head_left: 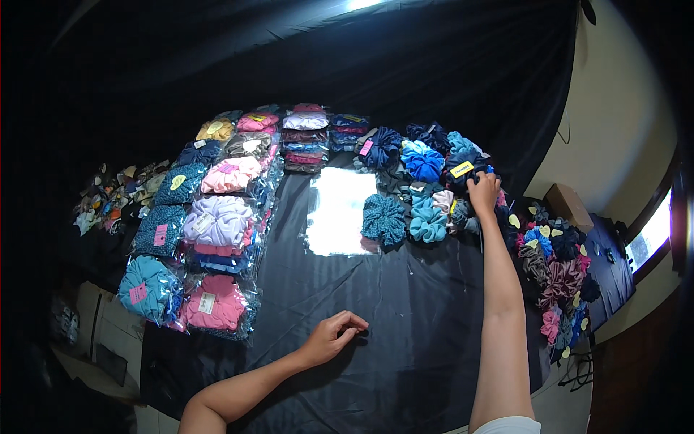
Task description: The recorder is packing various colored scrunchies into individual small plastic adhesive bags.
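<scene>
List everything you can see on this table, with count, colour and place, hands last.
black cloth: one, black, covering the table
bagged scrunchies: many, pink, white, teal, navy, in clear bags on the left
stacked bags: two short piles, mixed colours, far centre
clear bag: one, shiny, lying flat in the centre
loose scrunchies: a heap, mostly blue, far right
tagged scrunchies: a pile, mauve, pink, dark, right edge
small scraps: a heap, mixed, far left
left hand: resting curled on the cloth
right hand: reaching into the loose scrunchies
</scene>
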{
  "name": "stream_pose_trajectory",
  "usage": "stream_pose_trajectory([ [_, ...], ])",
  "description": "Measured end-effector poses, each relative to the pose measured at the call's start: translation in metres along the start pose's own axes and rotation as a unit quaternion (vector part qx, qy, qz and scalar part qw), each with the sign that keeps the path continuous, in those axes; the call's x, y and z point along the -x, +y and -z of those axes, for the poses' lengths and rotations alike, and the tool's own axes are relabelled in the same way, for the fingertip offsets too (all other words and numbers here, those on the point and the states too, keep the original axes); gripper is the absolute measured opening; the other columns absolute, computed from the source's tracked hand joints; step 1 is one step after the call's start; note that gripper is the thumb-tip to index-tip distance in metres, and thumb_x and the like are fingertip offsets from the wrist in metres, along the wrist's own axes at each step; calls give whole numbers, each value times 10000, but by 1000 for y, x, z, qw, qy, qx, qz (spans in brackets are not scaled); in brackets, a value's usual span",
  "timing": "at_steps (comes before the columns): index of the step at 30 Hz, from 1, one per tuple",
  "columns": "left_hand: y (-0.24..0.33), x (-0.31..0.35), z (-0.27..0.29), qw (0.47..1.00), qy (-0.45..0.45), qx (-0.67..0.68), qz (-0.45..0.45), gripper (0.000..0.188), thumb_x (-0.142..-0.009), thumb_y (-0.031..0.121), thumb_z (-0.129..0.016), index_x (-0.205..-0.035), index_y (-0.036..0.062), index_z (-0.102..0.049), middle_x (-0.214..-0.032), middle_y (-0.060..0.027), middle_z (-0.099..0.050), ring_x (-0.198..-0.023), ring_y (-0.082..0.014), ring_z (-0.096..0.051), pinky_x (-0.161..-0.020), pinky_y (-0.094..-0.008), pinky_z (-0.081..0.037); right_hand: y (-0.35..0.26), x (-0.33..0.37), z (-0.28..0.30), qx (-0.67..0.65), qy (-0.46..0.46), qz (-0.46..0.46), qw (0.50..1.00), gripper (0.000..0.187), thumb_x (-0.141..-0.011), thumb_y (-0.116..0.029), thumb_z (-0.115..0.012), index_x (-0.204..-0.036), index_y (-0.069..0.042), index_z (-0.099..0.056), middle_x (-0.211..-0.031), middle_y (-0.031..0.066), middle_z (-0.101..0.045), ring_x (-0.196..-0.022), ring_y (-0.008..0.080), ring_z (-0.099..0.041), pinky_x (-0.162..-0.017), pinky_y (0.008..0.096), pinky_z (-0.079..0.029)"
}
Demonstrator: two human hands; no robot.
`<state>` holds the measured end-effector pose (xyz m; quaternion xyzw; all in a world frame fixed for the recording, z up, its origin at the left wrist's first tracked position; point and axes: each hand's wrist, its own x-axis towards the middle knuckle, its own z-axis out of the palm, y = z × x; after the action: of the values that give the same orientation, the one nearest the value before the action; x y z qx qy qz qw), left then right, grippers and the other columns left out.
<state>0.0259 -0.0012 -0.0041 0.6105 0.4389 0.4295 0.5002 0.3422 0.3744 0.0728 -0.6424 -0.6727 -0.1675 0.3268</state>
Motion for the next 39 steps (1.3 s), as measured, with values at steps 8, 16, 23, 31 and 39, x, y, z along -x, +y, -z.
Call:
stream_pose_trajectory([
  [8, -4, -2, 0, 1000, 2, 11, -5, 158, -948, 6, -521, -1064, -5, -628, -1050, -70, -630, -992, -137, -635, -864, -265, -499, -12, 26, 43, -233, 84, 30, 968, 362, -825, -113, -678, -1135, 52, -592, -1082, 206, -589, -1047, 369, -558, -920, 399, -439],
  [16, 0, -8, 21, 959, 15, 266, 97, 388, -1045, 213, -389, -1389, 100, -247, -1265, -204, -524, -1138, -304, -603, -975, -383, -503, -114, 197, 139, -377, -155, 226, 885, 344, -653, -22, -695, -976, -24, -579, -1028, 133, -548, -1035, 317, -492, -910, 391, -413],
  [23, 5, -13, 14, 957, 20, 254, 140, 504, -1023, 233, -478, -1444, 166, -210, -1111, -149, -535, -1021, -195, -621, -870, -325, -556, -117, 251, 150, -279, -314, 316, 851, 469, -730, -186, -706, -1150, -33, -562, -1170, 152, -531, -1173, 331, -471, -1019, 421, -372],
  [31, -6, -9, 9, 979, 37, 183, 86, 348, -988, 132, -547, -1291, 61, -393, -979, -72, -529, -857, -95, -591, -718, -281, -585, -142, 254, 144, -291, -293, 192, 890, 330, -863, -342, -688, -991, -45, -626, -917, 67, -612, -886, 232, -535, -803, 373, -378],
  [39, 0, -8, 10, 971, 61, 190, 128, 258, -990, 131, -529, -1169, 30, -374, -809, -95, -622, -654, -160, -656, -545, -271, -547, -147, 245, 132, -310, -297, 130, 894, 228, -901, -103, -612, -1115, -33, -575, -955, 110, -607, -832, 209, -581, -744, 351, -440],
])
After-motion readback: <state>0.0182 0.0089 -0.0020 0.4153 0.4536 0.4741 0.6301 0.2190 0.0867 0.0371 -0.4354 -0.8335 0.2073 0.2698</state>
